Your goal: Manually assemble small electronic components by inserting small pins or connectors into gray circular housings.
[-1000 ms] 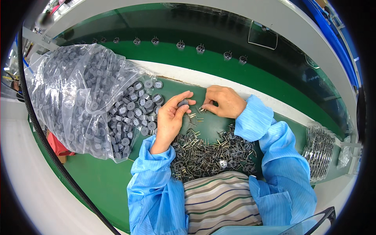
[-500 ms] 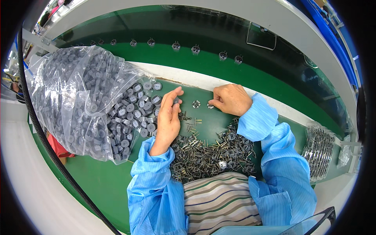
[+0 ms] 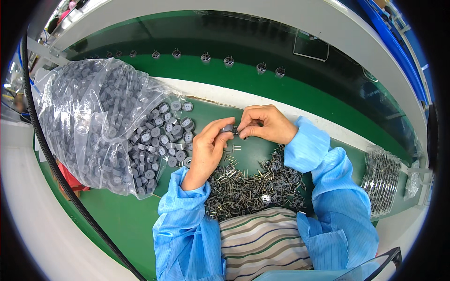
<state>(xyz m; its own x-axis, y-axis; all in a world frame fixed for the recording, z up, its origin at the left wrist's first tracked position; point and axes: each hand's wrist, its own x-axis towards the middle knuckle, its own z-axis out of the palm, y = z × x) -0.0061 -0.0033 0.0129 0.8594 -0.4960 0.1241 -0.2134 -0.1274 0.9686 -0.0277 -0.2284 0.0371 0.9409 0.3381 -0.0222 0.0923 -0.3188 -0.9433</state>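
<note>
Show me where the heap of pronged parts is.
In the head view, the heap of pronged parts lies below centre and slightly right, between the blue sleeves, just above the striped cloth.

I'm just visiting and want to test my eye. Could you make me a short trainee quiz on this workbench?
1. Which hand holds the round grey cap?
2. True or false: the clear plastic bag lies toward the person's left.
3. What is heaped just beyond the striped garment?
a) small pronged parts
b) glass bottles
c) coiled rope

Key:
1. The left hand.
2. True.
3. a
</note>
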